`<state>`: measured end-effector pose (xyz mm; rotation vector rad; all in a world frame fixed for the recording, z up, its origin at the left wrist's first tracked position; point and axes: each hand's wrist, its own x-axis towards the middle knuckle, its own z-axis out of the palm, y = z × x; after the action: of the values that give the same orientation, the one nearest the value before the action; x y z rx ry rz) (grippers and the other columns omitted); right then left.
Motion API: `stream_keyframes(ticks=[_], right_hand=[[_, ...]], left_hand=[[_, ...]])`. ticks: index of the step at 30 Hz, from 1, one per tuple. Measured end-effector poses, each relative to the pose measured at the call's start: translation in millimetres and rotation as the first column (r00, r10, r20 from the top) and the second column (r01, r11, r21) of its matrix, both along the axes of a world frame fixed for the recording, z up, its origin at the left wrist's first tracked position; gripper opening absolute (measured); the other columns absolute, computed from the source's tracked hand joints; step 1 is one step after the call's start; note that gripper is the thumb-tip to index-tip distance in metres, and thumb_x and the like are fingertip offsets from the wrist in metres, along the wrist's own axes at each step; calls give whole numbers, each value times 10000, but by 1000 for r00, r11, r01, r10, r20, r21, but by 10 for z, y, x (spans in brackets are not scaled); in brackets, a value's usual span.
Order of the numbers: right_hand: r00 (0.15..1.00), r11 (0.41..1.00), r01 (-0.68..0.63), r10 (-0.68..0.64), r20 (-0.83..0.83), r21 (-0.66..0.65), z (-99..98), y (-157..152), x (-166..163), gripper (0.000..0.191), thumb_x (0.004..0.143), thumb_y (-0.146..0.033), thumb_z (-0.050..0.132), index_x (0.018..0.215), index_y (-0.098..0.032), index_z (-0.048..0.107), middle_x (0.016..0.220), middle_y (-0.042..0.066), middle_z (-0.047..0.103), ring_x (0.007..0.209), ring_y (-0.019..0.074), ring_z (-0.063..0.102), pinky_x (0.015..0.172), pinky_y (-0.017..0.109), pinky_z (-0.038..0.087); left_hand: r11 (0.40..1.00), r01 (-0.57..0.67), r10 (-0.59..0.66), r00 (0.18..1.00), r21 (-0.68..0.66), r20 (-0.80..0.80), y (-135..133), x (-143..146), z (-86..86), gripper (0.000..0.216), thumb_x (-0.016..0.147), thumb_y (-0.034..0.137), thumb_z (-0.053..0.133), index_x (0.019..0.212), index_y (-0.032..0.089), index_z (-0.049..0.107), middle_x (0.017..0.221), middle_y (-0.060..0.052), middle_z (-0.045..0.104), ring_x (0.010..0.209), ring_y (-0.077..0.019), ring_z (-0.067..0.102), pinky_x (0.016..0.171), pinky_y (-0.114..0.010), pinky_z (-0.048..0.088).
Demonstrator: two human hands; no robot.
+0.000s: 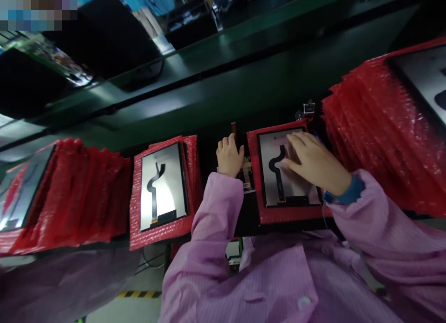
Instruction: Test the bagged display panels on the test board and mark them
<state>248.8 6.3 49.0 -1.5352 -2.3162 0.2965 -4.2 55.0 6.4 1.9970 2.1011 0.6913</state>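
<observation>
A display panel (pixel 270 186) lies back side up on red bubble wrap (pixel 278 215), with a black curved ribbon cable (pixel 278 174) on it. My right hand (pixel 318 165) is over the panel's right side, fingers stretched out and thumb apart. Left of that panel, my left hand (pixel 230 158) is palm down over the dark bench, thumb spread from the fingers. A narrow orange-brown strip (pixel 233 127) sticks out just beyond its fingertips. Beside this hand lies a small circuit piece (pixel 246 177), partly covered. What lies beneath my left palm is hidden.
Another panel (pixel 163 174) with a ribbon cable lies on red bubble wrap at left. Stacks of red bubble-wrap sleeves (pixel 83 193) stand far left and at right (pixel 369 128). A small metal object (pixel 308 110) sits behind the right panel. Monitors (pixel 108 35) stand beyond the green ledge.
</observation>
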Motion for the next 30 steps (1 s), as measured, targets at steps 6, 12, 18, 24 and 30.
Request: stream_keyframes(ticks=[6, 12, 18, 24, 30], right_hand=[[985, 979, -161, 167, 41, -122, -361, 27, -130, 903, 863, -547, 685, 1546, -56, 356, 1617, 257, 315, 1540, 395, 271, 1252, 590, 292], [988, 978, -155, 150, -44, -141, -394, -53, -120, 865, 906, -449, 665, 1590, -103, 265, 1623, 235, 315, 1542, 367, 284, 1247, 597, 314], [951, 980, -143, 97, -293, -139, -286, -93, -170, 672, 880, -249, 679, 1500, -219, 421, 1382, 142, 587, 1376, 338, 496, 1146, 614, 427], [669, 875, -300, -90, -738, -380, -269, -122, -249, 782, 868, -393, 662, 1529, -352, 247, 1562, 99, 384, 1328, 248, 552, 1036, 444, 551], [385, 806, -296, -391, -836, -513, -198, -66, -372, 602, 946, -563, 462, 1494, -424, 256, 1642, 20, 306, 1353, 238, 561, 1094, 483, 506]], left_hand=[[984, -7, -96, 816, 176, 570, 45, -104, -197, 655, 741, 4, 646, 1324, 210, 431, 844, 21, 598, 819, -155, 630, 830, -313, 509], [967, -25, -185, 618, 254, 764, -45, -108, -124, 500, 921, 488, 679, 1308, 247, 475, 852, -1, 655, 755, -134, 662, 725, -265, 516], [951, -9, -235, 623, 308, 746, -200, -24, 28, 452, 977, 631, 502, 926, 200, 627, 650, 18, 630, 589, -108, 624, 621, -246, 513], [930, 245, -362, 732, 273, 577, -276, -46, 76, 482, 1033, 552, 426, 878, 182, 693, 815, -47, 718, 775, -152, 690, 771, -304, 550], [891, 355, -450, 774, 283, 446, -315, -37, 51, 259, 1039, 345, 448, 1105, 223, 667, 717, 0, 683, 826, -192, 692, 1023, -436, 477]])
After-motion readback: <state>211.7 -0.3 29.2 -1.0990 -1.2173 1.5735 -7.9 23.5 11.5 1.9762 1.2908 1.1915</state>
